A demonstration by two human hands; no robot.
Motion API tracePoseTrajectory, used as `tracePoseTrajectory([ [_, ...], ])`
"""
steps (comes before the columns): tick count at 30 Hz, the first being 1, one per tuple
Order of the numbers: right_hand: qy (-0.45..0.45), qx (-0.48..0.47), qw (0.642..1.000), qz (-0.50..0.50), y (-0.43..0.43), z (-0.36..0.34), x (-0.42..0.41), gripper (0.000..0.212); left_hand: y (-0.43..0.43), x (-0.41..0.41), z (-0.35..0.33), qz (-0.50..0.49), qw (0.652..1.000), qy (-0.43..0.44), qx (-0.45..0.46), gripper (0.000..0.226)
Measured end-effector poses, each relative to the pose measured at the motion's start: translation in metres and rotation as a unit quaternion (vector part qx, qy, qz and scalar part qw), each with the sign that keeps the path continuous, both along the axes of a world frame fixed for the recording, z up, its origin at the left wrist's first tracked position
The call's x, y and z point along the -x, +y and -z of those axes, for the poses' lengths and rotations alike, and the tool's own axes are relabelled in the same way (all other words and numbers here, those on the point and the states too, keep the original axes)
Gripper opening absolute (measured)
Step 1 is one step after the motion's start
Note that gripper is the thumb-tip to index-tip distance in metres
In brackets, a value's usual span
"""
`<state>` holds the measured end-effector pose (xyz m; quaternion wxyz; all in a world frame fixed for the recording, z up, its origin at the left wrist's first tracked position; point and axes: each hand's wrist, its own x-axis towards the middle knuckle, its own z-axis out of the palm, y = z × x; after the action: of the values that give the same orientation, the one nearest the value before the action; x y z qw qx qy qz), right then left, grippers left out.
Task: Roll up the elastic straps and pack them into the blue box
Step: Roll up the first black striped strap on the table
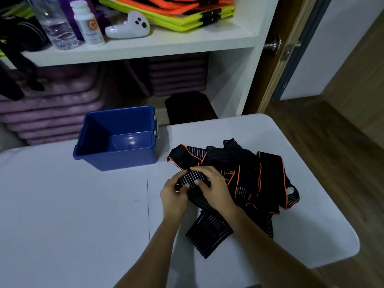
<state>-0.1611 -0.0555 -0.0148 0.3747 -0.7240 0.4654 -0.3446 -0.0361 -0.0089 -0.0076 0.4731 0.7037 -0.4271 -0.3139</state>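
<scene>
- I see the elastic straps (245, 175) as black, ribbed with thin pale stripes, and edged in bright orange piping.
- The strap in my hands (209, 231) is black with fine white lines across it.
- The blue box (116, 150) reads as deep, glossy blue inside and out, with pale grey clips on one end.
- My table (72, 215) is plain light grey-white.
- On the white shelf (145, 46), the folded mats (176, 15) are neon yellow and orange with black bands.
- The small bottle (88, 23) is white with an orange round mark.
- The cushions (52, 109) below are dusky purple.
- The floor (332, 142) is brown wood-grain.
</scene>
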Motion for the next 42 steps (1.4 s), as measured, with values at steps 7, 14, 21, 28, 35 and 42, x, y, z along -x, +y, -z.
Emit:
tracePoseTrajectory([
  [7, 0.039, -0.07, 0.992, -0.098, 0.011, -0.008, -0.009, 0.067, 0.005, -0.032, -0.029, -0.026, 0.999, -0.013, 0.045, 0.04],
  [14, 0.043, -0.118, 0.98, -0.151, 0.025, -0.011, -0.037, 0.091, 0.02, -0.076, -0.042, -0.044, 0.996, -0.015, 0.071, 0.049],
  [21, -0.043, -0.126, 0.983, -0.13, 0.029, -0.03, -0.079, 0.088, 0.043, -0.105, -0.046, -0.058, 0.996, 0.015, 0.063, 0.057],
  [28, -0.134, -0.129, 0.966, -0.18, 0.029, -0.062, -0.111, 0.057, 0.056, -0.124, -0.063, -0.072, 0.991, 0.021, 0.107, 0.057],
  [35, -0.117, -0.114, 0.961, -0.224, 0.034, -0.073, -0.131, 0.061, 0.062, -0.155, -0.092, -0.099, 0.983, 0.014, 0.152, 0.067],
  [42, -0.069, -0.134, 0.95, -0.274, 0.056, -0.073, -0.165, 0.07, 0.086, -0.203, -0.093, -0.147, 0.983, -0.031, 0.11, 0.072],
])
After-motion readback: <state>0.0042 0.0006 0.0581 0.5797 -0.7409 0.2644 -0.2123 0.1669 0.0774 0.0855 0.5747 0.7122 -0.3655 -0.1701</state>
